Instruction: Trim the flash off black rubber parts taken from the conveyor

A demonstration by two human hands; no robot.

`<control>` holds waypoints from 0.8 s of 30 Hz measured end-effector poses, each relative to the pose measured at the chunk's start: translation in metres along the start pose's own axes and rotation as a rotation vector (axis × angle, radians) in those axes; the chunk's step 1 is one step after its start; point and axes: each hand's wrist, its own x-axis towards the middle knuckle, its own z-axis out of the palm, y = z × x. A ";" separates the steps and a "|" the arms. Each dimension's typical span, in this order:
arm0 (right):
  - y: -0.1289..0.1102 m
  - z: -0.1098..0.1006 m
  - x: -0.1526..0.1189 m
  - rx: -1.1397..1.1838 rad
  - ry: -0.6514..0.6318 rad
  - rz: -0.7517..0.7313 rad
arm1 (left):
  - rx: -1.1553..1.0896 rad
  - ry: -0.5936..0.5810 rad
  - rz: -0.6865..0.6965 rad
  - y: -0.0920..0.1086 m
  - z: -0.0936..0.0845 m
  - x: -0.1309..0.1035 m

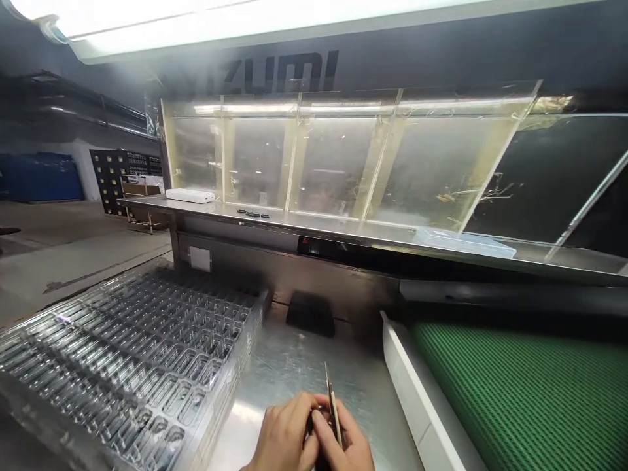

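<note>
Low in the middle of the head view, my two hands meet over the metal worktop (275, 366). My right hand (346, 435) is closed around a slim knife (333, 405), its thin pointed blade tilting up and slightly left and a pale strip along its handle. Fingers of my left hand (287, 428) are pinched on a small dark part (309, 424), mostly hidden between both hands. The part's exact kind does not show. The right thumb presses close to it, beside the knife.
Stacked clear plastic trays (147, 340) with rows of pockets stand at left. On the right, a white guard rail (417, 399) borders a green conveyor belt (534, 386). A metal shelf (314, 226) ahead carries several small dark parts (252, 214), a white device (190, 195) and a clear lid-like tray (466, 243).
</note>
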 end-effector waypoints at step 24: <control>-0.002 -0.008 0.016 0.183 0.086 0.140 | -0.843 0.242 -0.157 0.125 -0.079 0.013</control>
